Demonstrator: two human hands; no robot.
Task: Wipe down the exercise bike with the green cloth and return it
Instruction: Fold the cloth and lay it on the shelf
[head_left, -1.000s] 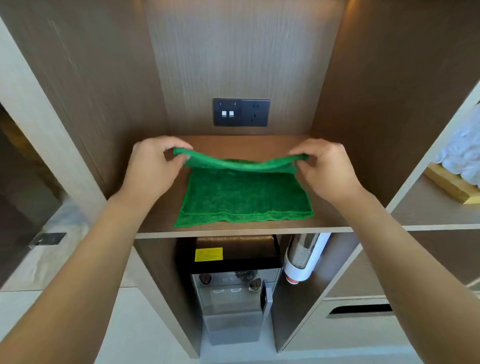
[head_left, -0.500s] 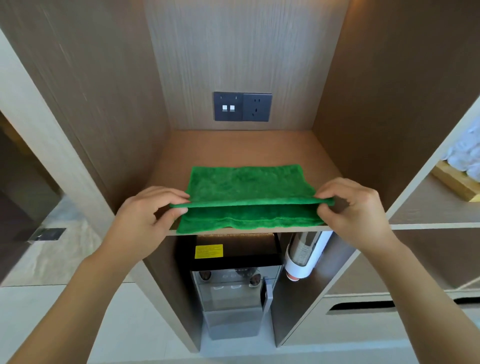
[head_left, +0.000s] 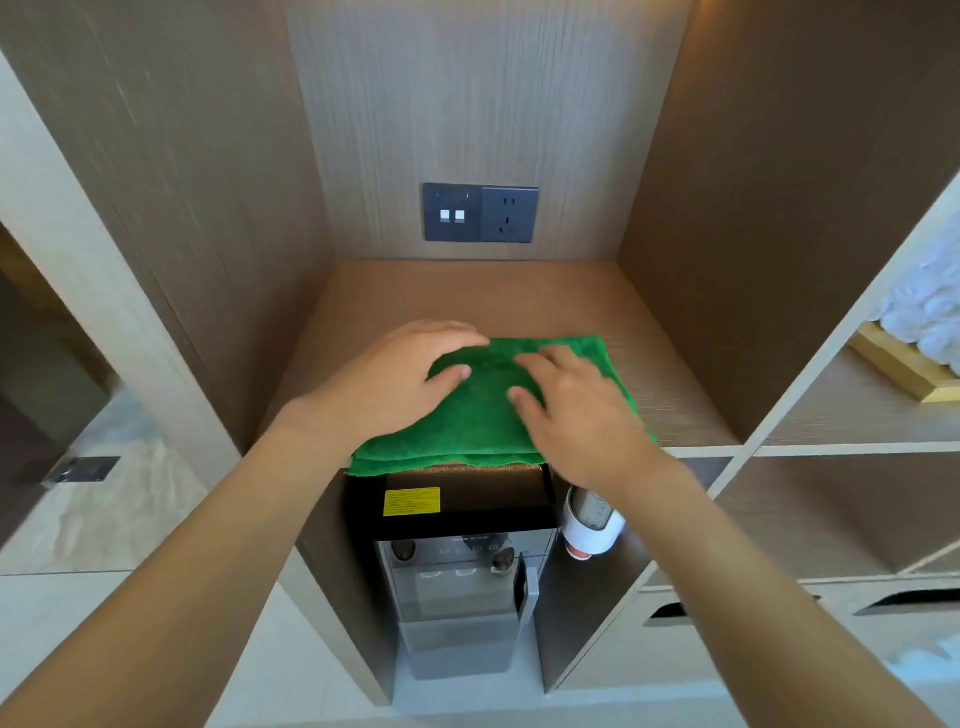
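The green cloth (head_left: 483, 421) lies folded on the wooden shelf (head_left: 665, 379) of a cabinet niche, its front edge slightly over the shelf's front. My left hand (head_left: 400, 379) rests flat on the cloth's left part, fingers spread. My right hand (head_left: 576, 410) lies flat on its right part, fingers apart. Neither hand grips the cloth. The exercise bike is not in view.
A dark socket and switch panel (head_left: 480, 213) sits on the niche's back wall. Below the shelf stand a water dispenser (head_left: 457, 566) and a cup holder (head_left: 592, 525). A shelf to the right holds white towels (head_left: 930, 306) on a wooden tray.
Both hands pulled the cloth's far edge forward, folding it over, then let go and laid flat on top of the folded cloth.
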